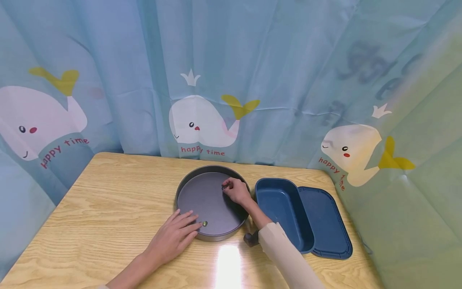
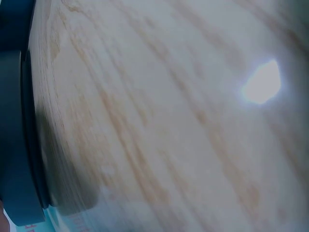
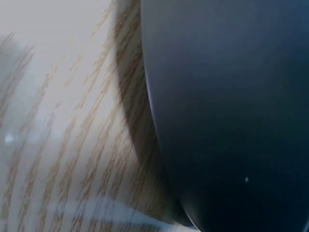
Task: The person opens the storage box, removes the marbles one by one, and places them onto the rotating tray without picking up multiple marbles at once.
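A round dark grey pan stands on the table. My right hand reaches over its right rim and pinches a small dark object just above the pan's floor; the fingers partly hide it, so its kind is unclear. My left hand rests at the near left rim with its fingers straight. Beside its fingertips, inside the pan, lies a small shiny green marble-like piece. The left wrist view catches the pan's side wall at its left edge, while the pan fills the right of the right wrist view.
Right of the pan stands a deep blue rectangular box, with its flat blue lid lying next to it. A black knobbed handle shows beneath my right forearm. A whale-print curtain hangs behind the wooden table.
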`<control>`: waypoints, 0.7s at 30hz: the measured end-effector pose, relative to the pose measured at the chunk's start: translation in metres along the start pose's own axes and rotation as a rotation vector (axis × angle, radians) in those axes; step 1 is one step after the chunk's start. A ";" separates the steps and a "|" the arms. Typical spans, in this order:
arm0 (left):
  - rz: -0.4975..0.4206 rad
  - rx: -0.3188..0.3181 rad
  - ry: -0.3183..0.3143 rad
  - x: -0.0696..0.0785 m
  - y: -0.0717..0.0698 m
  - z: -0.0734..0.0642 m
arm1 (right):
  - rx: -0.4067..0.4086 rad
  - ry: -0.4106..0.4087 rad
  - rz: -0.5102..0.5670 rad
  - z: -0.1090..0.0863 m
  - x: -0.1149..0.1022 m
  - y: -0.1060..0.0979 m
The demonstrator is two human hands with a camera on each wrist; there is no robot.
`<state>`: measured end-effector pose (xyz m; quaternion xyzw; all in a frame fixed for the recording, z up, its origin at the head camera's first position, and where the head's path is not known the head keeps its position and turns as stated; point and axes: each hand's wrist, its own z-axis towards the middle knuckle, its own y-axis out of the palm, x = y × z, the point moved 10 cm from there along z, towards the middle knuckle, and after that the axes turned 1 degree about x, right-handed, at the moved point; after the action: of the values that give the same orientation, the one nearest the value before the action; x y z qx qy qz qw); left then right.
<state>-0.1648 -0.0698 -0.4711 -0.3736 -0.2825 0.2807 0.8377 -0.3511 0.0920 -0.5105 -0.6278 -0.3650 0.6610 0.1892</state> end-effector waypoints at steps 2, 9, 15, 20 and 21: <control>0.003 0.000 0.002 0.000 0.000 0.000 | -0.001 0.009 0.003 0.000 0.001 0.000; 0.000 0.003 -0.002 -0.001 0.000 0.000 | -0.007 0.010 0.008 0.000 0.000 0.001; -0.002 -0.001 -0.008 -0.002 0.001 0.000 | -0.012 0.008 0.004 0.001 -0.001 0.000; -0.001 -0.004 -0.009 -0.002 0.001 0.000 | -0.019 0.012 -0.007 -0.001 -0.002 -0.002; -0.001 -0.005 -0.011 -0.002 0.001 0.000 | -0.019 0.006 -0.011 -0.001 -0.003 -0.003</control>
<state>-0.1662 -0.0706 -0.4728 -0.3742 -0.2877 0.2817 0.8354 -0.3500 0.0921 -0.5056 -0.6296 -0.3742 0.6544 0.1881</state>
